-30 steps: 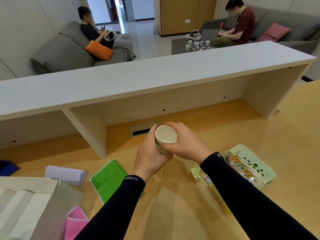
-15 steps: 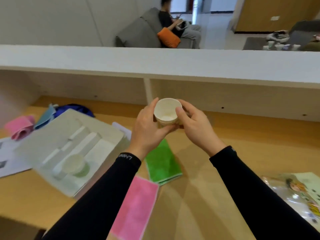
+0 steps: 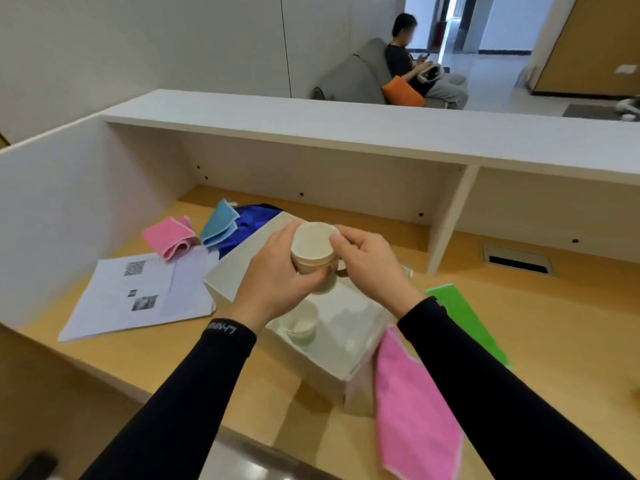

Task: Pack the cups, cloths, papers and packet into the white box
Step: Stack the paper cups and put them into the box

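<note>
A paper cup [image 3: 314, 249] hangs above the open white box [image 3: 332, 355], held from both sides: my left hand [image 3: 277, 278] wraps its left wall and my right hand [image 3: 367, 261] pinches its right rim. Another cup [image 3: 300, 323] stands inside the box. A pink cloth [image 3: 412, 407] lies against the box's right front corner, with a green cloth [image 3: 464, 320] farther right. A second pink cloth [image 3: 169, 237], a light blue cloth [image 3: 218, 223] and printed papers [image 3: 138, 296] lie to the left. The packet is out of view.
A dark blue fabric [image 3: 249, 223] lies behind the box. A white shelf [image 3: 346, 133] with an upright divider [image 3: 450, 216] overhangs the back of the wooden desk [image 3: 554, 341], and a white side panel [image 3: 69, 209] closes the left. A cable slot [image 3: 516, 259] sits at right. A person sits on a sofa beyond.
The view has swung left and down, bringing the box under the cup. Both hands have carried the cup over the box, keeping the same hold.
</note>
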